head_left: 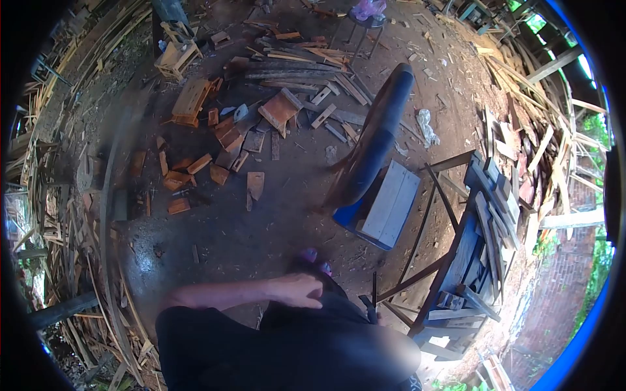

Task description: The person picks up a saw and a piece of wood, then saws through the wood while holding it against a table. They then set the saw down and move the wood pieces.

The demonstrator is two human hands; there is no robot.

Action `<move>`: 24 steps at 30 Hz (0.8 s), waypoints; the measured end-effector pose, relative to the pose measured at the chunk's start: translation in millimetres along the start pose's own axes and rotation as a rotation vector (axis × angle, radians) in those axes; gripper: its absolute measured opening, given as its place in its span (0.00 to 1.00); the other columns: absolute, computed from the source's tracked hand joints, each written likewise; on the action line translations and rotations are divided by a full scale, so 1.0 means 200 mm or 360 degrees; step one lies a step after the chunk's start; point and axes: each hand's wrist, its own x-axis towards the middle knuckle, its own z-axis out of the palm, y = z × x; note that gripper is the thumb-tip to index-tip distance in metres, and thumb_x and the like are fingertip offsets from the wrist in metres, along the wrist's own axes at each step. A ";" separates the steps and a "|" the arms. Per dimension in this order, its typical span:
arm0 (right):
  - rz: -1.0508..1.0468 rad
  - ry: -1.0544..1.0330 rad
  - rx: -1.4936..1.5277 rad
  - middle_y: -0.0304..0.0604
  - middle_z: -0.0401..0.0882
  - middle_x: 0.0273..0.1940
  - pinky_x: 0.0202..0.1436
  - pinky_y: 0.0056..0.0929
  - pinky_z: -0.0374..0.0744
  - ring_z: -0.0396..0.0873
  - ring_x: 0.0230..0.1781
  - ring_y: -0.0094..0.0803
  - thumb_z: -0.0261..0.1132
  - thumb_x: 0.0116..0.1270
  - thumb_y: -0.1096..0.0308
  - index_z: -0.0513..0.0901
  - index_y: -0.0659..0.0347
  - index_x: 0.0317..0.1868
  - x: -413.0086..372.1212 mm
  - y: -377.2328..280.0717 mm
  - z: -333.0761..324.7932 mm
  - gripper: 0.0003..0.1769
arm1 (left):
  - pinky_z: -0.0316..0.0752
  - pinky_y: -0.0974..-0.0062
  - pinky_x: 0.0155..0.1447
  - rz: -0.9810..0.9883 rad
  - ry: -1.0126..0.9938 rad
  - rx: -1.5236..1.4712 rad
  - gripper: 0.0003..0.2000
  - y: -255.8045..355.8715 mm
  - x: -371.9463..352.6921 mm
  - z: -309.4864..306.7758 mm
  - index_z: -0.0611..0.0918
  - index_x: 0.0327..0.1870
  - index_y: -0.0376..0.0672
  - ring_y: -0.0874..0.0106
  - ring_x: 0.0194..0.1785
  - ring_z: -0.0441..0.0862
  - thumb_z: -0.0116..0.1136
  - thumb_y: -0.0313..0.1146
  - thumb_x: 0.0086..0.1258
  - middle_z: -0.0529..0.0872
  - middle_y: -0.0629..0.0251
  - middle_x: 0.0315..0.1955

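My left hand [300, 290] is closed in front of my dark clothing, its fingers curled; anything inside them is hidden. Lower right, my right hand [386, 318] is dim and partly hidden, closed at a dark tool [371, 309] with a thin upright part. Just right of that hand stands a wooden rack [456, 260] loaded with wood strips. Ahead of me is a blue seat-like object [377, 140] with a grey board [391, 201] on its lower part.
Orange-brown wood blocks [186, 174] and boxes [191, 101] lie on the dirt floor ahead, with a plank pile [293, 72] behind. A stool [368, 21] holds a pink bag [367, 8]. Scrap wood [75, 260] lines the left side.
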 end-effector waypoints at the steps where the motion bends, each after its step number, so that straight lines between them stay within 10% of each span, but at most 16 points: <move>1: -0.0005 -0.0050 0.0274 0.48 0.82 0.32 0.37 0.39 0.78 0.82 0.33 0.39 0.60 0.67 0.54 0.75 0.61 0.50 0.00 -0.01 0.00 0.20 | 0.74 0.62 0.52 0.0015 -0.0042 0.0020 0.18 -0.02 -0.02 -0.02 0.79 0.44 0.36 0.59 0.50 0.80 0.60 0.45 0.66 0.81 0.52 0.43; 9: 0.0034 -0.0048 0.0324 0.45 0.80 0.28 0.27 0.33 0.77 0.80 0.24 0.33 0.60 0.67 0.54 0.75 0.62 0.45 -0.01 -0.18 -0.03 0.18 | 0.73 0.63 0.53 -0.0017 -0.0087 0.0146 0.18 -0.05 0.00 -0.05 0.80 0.45 0.36 0.59 0.49 0.81 0.59 0.43 0.64 0.84 0.53 0.42; 15: -0.0011 -0.0045 0.0369 0.45 0.79 0.26 0.22 0.31 0.77 0.80 0.22 0.31 0.60 0.67 0.54 0.75 0.62 0.45 0.01 -0.24 -0.05 0.18 | 0.67 0.79 0.44 0.0114 -0.0330 -0.1130 0.13 -0.14 0.08 -0.18 0.82 0.43 0.39 0.85 0.37 0.71 0.54 0.40 0.71 0.77 0.77 0.31; 24: -0.0005 -0.0014 0.0311 0.41 0.76 0.20 0.18 0.30 0.75 0.78 0.17 0.29 0.59 0.68 0.55 0.73 0.60 0.43 -0.07 -0.27 -0.12 0.16 | 0.68 0.80 0.44 -0.0071 -0.0594 -0.0868 0.11 -0.19 0.22 -0.07 0.80 0.46 0.42 0.83 0.36 0.71 0.54 0.40 0.73 0.77 0.75 0.32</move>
